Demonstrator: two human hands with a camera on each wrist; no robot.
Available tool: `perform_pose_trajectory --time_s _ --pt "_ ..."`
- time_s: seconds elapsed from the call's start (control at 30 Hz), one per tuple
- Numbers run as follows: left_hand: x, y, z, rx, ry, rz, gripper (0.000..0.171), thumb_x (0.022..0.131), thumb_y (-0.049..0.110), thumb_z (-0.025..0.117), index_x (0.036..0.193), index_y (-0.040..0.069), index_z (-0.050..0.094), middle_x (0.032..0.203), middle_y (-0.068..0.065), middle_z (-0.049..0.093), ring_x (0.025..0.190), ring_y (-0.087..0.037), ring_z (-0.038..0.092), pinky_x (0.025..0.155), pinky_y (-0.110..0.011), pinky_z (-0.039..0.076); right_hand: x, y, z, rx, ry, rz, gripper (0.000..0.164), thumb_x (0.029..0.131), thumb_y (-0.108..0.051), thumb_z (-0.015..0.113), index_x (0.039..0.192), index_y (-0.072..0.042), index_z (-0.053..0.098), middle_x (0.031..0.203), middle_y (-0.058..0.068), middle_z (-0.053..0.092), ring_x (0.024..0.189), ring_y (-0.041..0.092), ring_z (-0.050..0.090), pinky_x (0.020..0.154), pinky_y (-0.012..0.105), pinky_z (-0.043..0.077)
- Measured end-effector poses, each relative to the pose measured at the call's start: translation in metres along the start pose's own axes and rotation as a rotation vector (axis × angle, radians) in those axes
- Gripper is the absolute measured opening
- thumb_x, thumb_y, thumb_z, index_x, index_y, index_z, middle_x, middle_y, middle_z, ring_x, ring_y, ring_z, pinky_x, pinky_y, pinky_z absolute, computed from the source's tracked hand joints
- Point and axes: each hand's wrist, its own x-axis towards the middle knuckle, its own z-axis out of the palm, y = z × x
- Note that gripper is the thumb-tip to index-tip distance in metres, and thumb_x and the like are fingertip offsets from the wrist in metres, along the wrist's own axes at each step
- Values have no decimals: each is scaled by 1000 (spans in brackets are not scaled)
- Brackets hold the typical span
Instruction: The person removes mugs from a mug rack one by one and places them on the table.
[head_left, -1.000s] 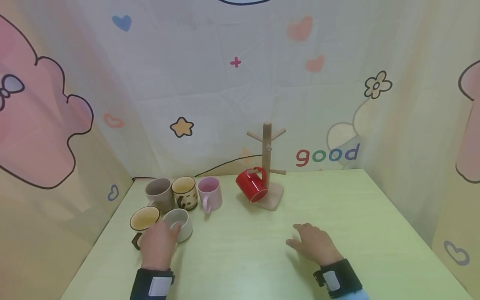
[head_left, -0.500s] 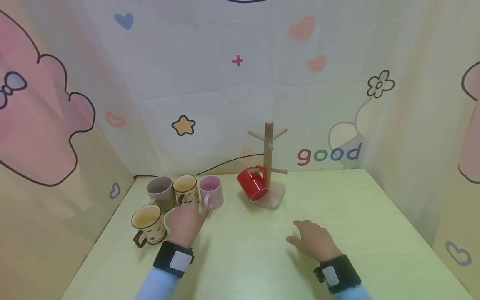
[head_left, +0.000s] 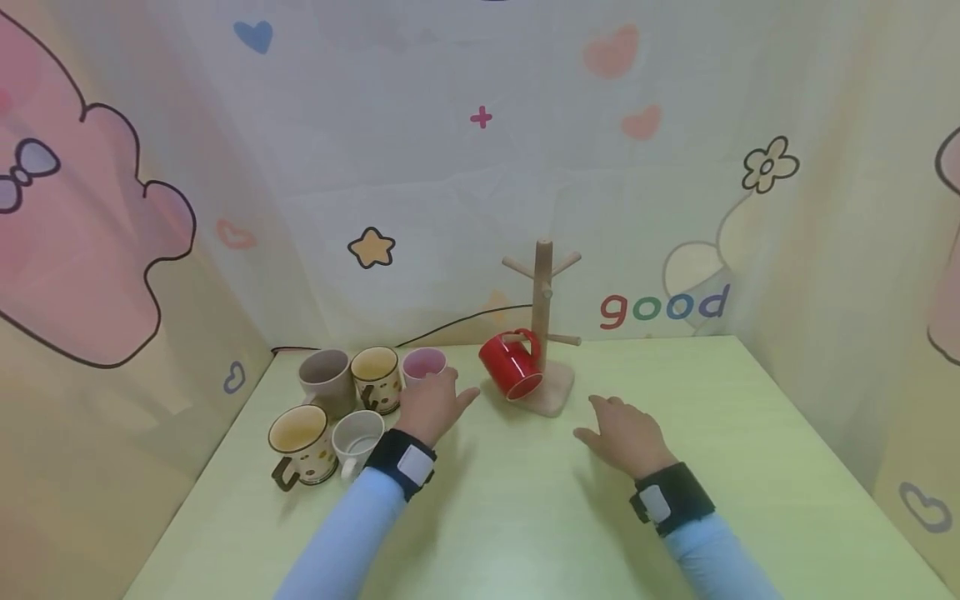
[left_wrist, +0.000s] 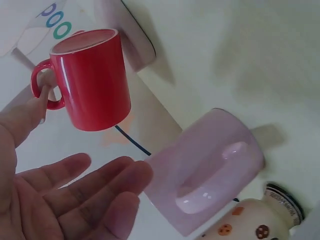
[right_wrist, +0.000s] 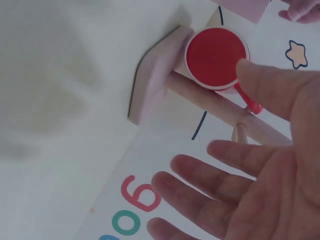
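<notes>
My left hand reaches over the front of the pink mug, fingers loosely spread and holding nothing. In the left wrist view the pink mug's body and handle show just past those fingers, with a gap. A red mug hangs tilted by its handle from a low peg of the wooden mug tree. My right hand hovers over the table in front and to the right of the tree, fingers apart. The right wrist view shows that hand's palm bare, with the red mug beyond it.
Left of the pink mug stand a grey-brown mug, a cream patterned mug, another patterned mug and a white mug. The pale green table meets a printed curtain behind. A black cord runs along the curtain.
My left hand has moved right and forward from the patterned and white mugs, past the white mug to the pink one. My right hand has stayed nearly in place.
</notes>
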Motion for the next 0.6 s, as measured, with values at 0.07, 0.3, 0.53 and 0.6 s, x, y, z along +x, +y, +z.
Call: perform_pose_trajectory --time_s 0.07,0.3,0.53,0.6 --pt "8 4 -2 -3 -7 11 57 94 51 62 129 6 62 96 -13 73 82 -31 70 75 -49 57 10 0 -5 -15 12 13 63 91 -35 71 133 9 52 119 31 61 106 45 62 83 56 53" --pt "41 21 -8 -27 -17 61 50 95 44 64 127 6 61 88 -9 71 74 -26 68 65 -35 57 46 -3 -23 -24 79 31 73 93 -35 70 141 11 41 128 33 55 107 46 61 82 55 54" --pt "68 48 -11 71 20 160 26 94 37 68 101 12 62 79 -2 63 68 -18 60 60 -27 52 75 -7 -29 -29 89 24 72 94 -29 70 144 10 36 135 33 50 96 41 66 76 50 57" --pt "73 54 -11 114 20 176 26 96 38 66 103 12 64 82 -2 66 70 -17 62 62 -26 54 79 -8 -30 -58 93 16 63 95 -28 68 139 9 42 128 31 55 87 38 67 73 49 58"
